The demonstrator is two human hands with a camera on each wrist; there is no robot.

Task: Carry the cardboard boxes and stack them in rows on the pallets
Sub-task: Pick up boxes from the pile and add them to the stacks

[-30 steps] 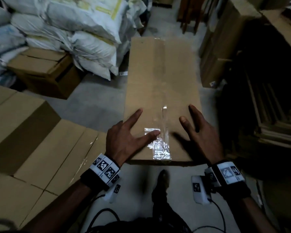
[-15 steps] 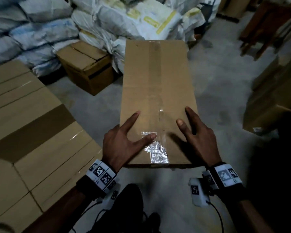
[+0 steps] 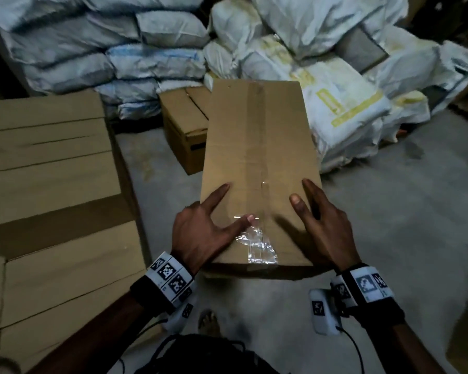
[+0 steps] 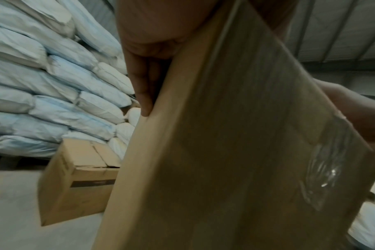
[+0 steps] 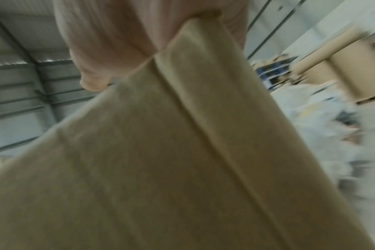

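Note:
A long brown cardboard box (image 3: 260,163) with a taped seam and crumpled clear tape at its near end hangs level above the floor. My left hand (image 3: 200,230) grips its near left corner, thumb and forefinger on top, the other fingers (image 4: 143,81) down the side. My right hand (image 3: 324,228) grips the near right corner the same way. The box (image 4: 235,152) fills the left wrist view. In the blurred right wrist view my palm (image 5: 118,42) presses against the box (image 5: 161,169). A stack of flat cardboard boxes (image 3: 52,184) stands close on the left.
A smaller closed carton (image 3: 184,130) sits on the floor beyond the carried box's far left corner. White and blue sacks (image 3: 146,49) are piled across the back. Bare concrete floor (image 3: 389,211) shows at right. My foot (image 3: 208,322) and cables show below.
The view and the carried box have swung left, from the wooden stacks at right towards the sacks and small carton. Both hands keep the same hold.

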